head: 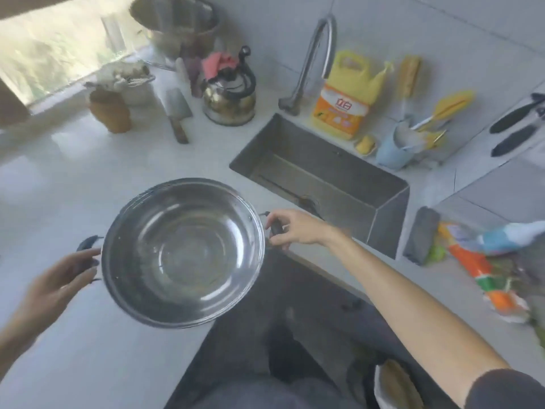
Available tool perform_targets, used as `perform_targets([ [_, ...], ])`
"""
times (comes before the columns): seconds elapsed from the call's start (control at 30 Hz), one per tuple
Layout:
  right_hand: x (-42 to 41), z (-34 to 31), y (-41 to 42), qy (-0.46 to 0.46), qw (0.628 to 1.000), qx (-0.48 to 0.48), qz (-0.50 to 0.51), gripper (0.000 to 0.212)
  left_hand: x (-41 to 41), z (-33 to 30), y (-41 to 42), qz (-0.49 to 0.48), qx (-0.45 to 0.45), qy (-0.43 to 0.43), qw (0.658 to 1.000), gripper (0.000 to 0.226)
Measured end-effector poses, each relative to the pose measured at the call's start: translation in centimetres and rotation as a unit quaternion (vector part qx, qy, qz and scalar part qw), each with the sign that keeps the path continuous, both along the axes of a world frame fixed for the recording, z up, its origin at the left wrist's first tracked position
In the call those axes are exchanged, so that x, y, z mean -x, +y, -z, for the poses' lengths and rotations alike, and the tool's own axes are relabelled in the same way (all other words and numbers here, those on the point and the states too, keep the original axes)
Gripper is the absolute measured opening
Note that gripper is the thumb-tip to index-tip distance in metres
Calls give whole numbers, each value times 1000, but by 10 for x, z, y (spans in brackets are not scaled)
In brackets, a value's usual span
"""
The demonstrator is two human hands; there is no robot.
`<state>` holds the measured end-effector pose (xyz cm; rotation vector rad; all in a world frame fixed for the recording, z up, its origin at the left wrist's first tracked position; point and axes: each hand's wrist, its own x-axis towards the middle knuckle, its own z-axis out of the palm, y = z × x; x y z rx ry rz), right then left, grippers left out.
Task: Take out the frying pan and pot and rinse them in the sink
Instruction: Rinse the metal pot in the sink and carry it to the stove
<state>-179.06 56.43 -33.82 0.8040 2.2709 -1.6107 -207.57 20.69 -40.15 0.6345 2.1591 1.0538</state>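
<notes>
pot (182, 252) sat between both hands, right hand (295, 230) pinching one handle, left hand (56, 278) loosely curled at the other

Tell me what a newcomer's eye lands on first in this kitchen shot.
The shiny steel pot dominates the centre, over the counter edge, with the right hand gripping one black handle and the left hand at the other. Behind it to the right lies the dark sink, with a yellow detergent jug by the tap.

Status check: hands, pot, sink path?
Right hand gripping the pot's right handle; left hand at the left handle, fingers loose. Steel pot empty, over the counter edge. Sink empty, path clear.
</notes>
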Motion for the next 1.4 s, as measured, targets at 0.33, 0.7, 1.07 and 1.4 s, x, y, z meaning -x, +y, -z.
perform_targets([
  [0.33, -122, 37, 205, 27, 968, -69, 241, 38, -45, -25, 363, 170, -4, 30, 985, 33],
  [0.7, -122, 185, 319, -41, 937, -38, 344, 25, -19, 115, 551, 305, 145, 191, 922, 28],
  [1.07, -81, 289, 322, -80, 933, -32, 349, 33, 3, 204, 573, 321, 315, 159, 879, 28],
  [1.4, -87, 318, 322, -88, 924, -16, 372, 38, 5, 161, 616, 287, 213, 83, 930, 47],
])
